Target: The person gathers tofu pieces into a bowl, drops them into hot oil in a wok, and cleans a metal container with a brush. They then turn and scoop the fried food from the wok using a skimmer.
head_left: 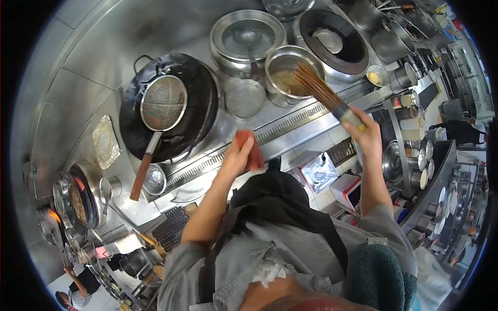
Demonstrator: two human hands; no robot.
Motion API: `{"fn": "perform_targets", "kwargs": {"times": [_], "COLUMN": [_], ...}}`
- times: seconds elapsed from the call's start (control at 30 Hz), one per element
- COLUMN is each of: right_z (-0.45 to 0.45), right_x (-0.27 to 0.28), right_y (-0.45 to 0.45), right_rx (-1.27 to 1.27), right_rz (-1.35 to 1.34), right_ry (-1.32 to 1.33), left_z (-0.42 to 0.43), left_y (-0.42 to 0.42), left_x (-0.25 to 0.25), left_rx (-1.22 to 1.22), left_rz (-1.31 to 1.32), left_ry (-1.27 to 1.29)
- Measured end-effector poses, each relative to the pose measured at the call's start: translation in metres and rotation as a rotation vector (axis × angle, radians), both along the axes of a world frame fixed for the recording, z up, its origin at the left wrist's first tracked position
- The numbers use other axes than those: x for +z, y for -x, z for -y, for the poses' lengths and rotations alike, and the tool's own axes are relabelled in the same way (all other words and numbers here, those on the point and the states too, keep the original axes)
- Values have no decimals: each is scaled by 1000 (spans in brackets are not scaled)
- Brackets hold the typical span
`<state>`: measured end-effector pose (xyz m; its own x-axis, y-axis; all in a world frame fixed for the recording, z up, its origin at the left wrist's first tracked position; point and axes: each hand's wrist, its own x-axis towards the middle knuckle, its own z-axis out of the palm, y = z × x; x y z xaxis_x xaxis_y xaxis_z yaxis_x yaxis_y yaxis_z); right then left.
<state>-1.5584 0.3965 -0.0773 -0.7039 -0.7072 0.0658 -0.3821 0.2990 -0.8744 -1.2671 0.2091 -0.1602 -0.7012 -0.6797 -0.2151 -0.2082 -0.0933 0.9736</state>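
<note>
My right hand (365, 133) is closed around the taped handle of a bamboo wok brush (317, 86). The brush's bristle ends are over a steel pot (284, 78) of brownish liquid; whether they touch the liquid I cannot tell. Bunched in my left hand (238, 154) is a red cloth (255, 155), held above the stove's front edge. To the left of that hand, a large black wok (199, 103) sits on the stove with a round mesh strainer (164, 102) lying in it, its wooden handle pointing toward me. A flat round metal lid (245, 98) lies between wok and pot.
A wide pot with a ladle in it (228, 26) and a second black wok (358, 44) stand at the back. A slotted drain (311, 115) runs along the stove front. Seasoning containers (412, 124) line the right. Another person (83, 287) is at lower left, near a flame (53, 215).
</note>
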Motion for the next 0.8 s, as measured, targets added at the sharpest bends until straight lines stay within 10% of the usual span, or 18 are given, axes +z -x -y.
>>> {"fn": "perform_targets", "kwargs": {"times": [0.27, 0.53, 0.8], "right_z": [205, 216, 270], "right_x": [-94, -101, -82], "right_y": [120, 107, 149], "right_rx": [557, 900, 1058], "right_rz": [-748, -515, -940], "right_ry": [-874, -635, -760], "left_z": [82, 85, 104], "left_y": [206, 231, 233], "left_x": [-35, -61, -51], "left_rx": [165, 307, 191], "left_rz": [565, 718, 740], "left_ry": [185, 329, 413]}}
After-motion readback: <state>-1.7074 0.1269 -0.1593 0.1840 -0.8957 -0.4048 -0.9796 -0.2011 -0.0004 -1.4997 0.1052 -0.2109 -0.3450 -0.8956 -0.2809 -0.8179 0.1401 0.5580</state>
